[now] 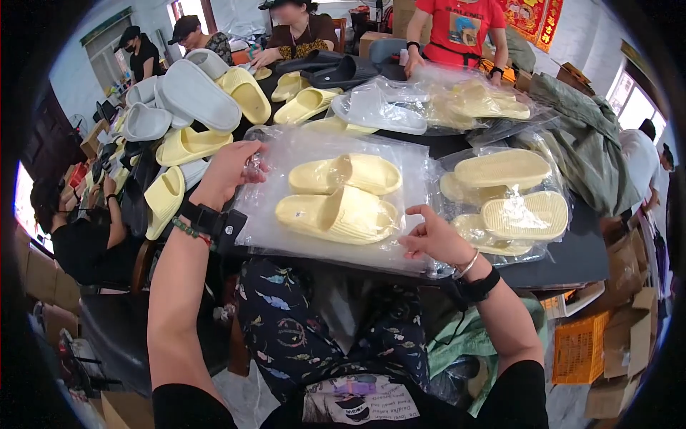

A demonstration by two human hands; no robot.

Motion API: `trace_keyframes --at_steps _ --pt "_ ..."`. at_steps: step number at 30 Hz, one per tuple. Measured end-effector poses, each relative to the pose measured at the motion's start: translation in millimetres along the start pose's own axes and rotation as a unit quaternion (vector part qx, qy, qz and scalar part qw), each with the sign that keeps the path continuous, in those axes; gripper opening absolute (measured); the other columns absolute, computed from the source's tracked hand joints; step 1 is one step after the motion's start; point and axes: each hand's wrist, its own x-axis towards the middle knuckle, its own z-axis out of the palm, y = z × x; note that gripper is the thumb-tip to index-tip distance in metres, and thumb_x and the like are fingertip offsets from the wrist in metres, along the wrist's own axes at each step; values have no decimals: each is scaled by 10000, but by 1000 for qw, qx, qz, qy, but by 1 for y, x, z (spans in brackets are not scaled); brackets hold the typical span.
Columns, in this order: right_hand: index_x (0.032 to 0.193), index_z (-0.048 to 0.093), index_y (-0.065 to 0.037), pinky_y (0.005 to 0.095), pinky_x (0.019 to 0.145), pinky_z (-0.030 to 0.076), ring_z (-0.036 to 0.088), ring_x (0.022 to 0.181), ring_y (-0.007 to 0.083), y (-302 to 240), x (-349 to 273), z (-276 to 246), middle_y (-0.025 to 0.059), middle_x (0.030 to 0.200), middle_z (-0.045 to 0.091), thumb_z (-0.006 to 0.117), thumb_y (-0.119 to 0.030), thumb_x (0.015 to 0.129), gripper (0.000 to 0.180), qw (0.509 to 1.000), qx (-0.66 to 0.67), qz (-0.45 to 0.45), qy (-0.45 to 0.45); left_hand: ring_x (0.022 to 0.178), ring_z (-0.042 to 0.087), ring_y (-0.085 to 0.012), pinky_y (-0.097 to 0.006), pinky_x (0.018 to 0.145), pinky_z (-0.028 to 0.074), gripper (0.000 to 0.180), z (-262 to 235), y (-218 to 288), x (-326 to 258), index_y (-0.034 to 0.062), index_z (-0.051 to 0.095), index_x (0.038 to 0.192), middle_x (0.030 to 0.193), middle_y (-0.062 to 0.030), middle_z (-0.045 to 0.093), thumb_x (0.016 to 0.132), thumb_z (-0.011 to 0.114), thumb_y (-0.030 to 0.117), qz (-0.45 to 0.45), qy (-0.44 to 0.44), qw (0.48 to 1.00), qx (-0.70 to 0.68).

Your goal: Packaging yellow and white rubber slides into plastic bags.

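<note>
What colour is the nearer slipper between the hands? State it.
The nearer slipper is pale yellow; it shows best in the head view.

The top edge cuts off the head of the person in the red shirt (461,36). Another person's face (289,16) is just a blur. The big green sack (586,136) hides part of someone in a pale shirt (638,168). Slippers and bags cover most of the black counter (575,250). Bright shine hides bits of the yellow soles (525,216). You can't tell if the left hand (232,170) and right hand (441,239) pinch the clear bag (263,207) or just touch it.
</note>
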Motion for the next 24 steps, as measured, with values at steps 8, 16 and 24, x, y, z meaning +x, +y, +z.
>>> trace_keyframes --at_steps 8,16,24 --pt "1281 405 -14 241 522 491 611 570 113 -10 -4 1 64 708 623 617 -51 901 437 991 -131 -15 2 610 615 -176 -301 609 529 310 -13 -10 7 19 615 1102 790 -100 643 962 535 284 -29 -37 999 12" --pt "1268 462 -25 350 647 531 677 669 255 -50 17 -28 157 776 678 779 -233 764 631 902 -422 -74 -54 884 676 -389 -441 758 567 899 -30 16 35 -15 522 1235 1018 -229 657 871 301 776 -150 -163 965 -141" --pt "1507 -13 -30 413 1158 231 170 1446 358 -64 111 -51 305 1522 187 908 -386 535 1386 863 -483 -125 -74 975 652 -421 -466 871 530 994 -16 -12 75 -20 490 1308 1167 -281 605 835 267 825 -207 -210 944 -148"
